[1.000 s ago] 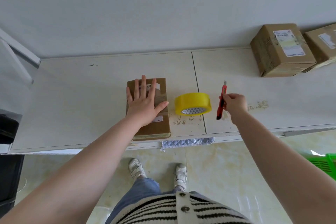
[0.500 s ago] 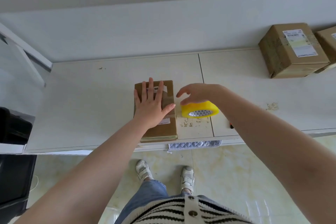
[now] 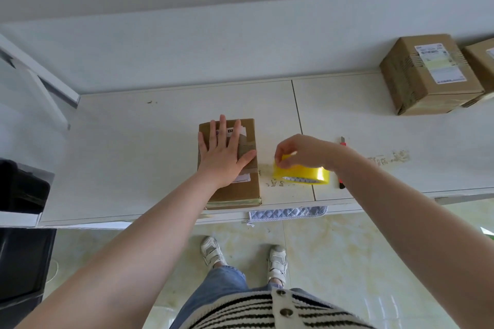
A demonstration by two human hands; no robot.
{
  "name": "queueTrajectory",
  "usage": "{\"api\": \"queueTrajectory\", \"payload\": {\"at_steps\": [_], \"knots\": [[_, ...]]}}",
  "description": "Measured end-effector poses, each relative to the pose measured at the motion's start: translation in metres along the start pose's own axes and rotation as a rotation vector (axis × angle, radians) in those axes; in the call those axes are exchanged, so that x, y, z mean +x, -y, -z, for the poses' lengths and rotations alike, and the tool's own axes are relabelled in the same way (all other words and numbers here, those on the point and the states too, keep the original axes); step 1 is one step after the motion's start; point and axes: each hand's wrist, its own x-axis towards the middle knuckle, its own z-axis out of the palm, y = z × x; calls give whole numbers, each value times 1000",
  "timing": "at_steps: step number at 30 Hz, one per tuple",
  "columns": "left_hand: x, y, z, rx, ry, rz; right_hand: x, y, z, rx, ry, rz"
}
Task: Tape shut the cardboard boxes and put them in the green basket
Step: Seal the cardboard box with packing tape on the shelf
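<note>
From the head camera, looking down over a white table, a flat cardboard box lies near the front edge, and everything else is placed from it. The left hand lies flat on top of the box, fingers straight and spread wide, thumb out to the right, pressing the lid down. Just to the right of the box, apart from it, stands a roll of yellow tape on the table; the right hand sits over the roll's upper rim, fingers curled, with fingertips and thumb pinching at the roll's left edge. Further right of the box, past the tape and partly hidden behind the right forearm, lies a red utility knife, its blade end pointing away from the person. Far to the right of the box and toward the wall sit two larger cardboard boxes side by side, the nearer one bearing white labels. Below the box, at the table's front edge, a quilted cloth hangs. A sliver of green shows at the right edge of the view, too little to identify.
</note>
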Motion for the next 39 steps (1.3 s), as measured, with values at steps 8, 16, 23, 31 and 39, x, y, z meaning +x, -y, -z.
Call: {"api": "queueTrajectory", "payload": {"at_steps": [8, 16, 23, 31, 39], "knots": [[-25, -47, 22, -54, -274, -96, -56, -19, -10, 661, -517, -29], [-39, -117, 64, -926, -339, -106, -72, -2, -28, 805, -665, 237], [-41, -128, 79, -912, -406, -81, -74, 1, -33, 766, -763, 311], [-44, -135, 77, -847, -416, -113, -76, -3, -30, 846, -728, 313], [-46, -132, 79, -793, -422, -272, -75, 0, -21, 1122, -649, 165]]}}
